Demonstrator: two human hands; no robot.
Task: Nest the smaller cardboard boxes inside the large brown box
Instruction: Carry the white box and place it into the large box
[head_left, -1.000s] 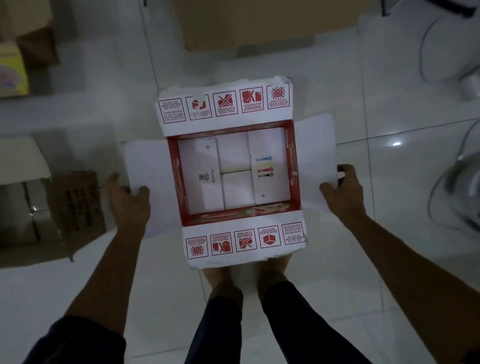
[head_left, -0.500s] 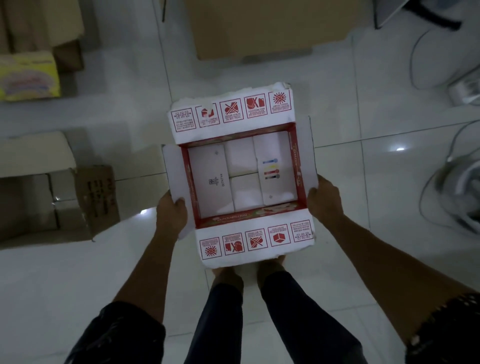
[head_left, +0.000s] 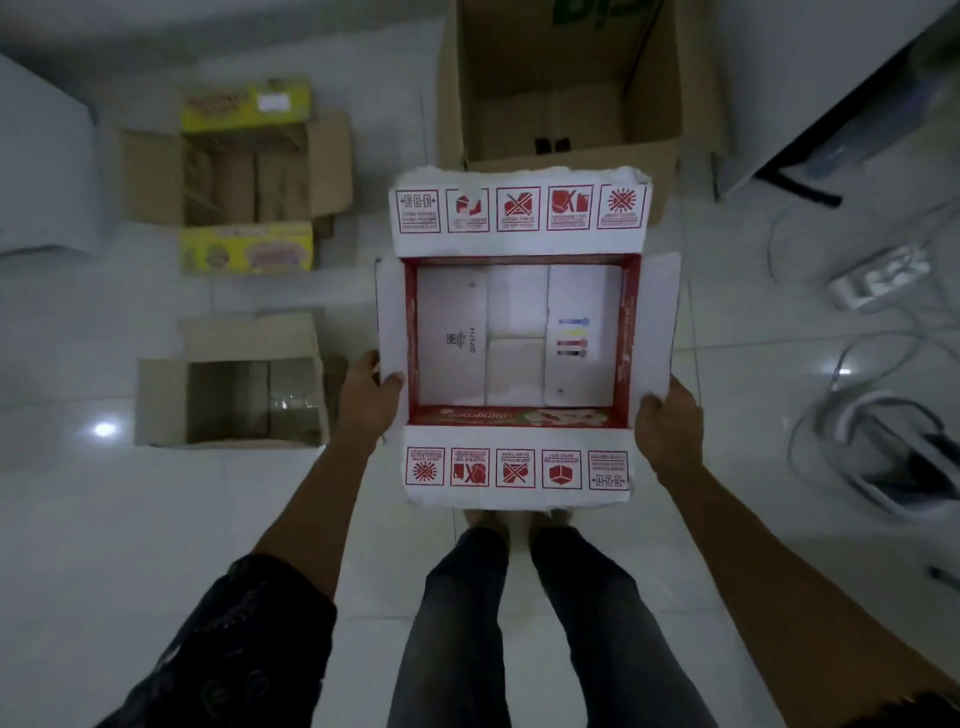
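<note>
I hold a white box with red walls (head_left: 519, 208), open at the top, in front of my legs and above the floor. My left hand (head_left: 366, 397) grips its left side flap, thumb over the edge. My right hand (head_left: 667, 426) grips the right side. Its front and back flaps carry red warning symbols. The large brown box (head_left: 566, 124) stands open on the floor just beyond it, its near wall partly hidden by the held box. A yellow-printed brown box (head_left: 244, 171) and a plain brown box (head_left: 234, 384) sit open on the floor to the left.
White cables and a power strip (head_left: 878, 275) lie on the tiled floor at right, with a white and dark device (head_left: 904, 457) below them. A pale object (head_left: 41, 171) fills the far left edge.
My hands closed in from the spread side flaps onto the box's sides and lifted it. The view tilted forward, bringing the large brown box and the two left boxes into sight.
</note>
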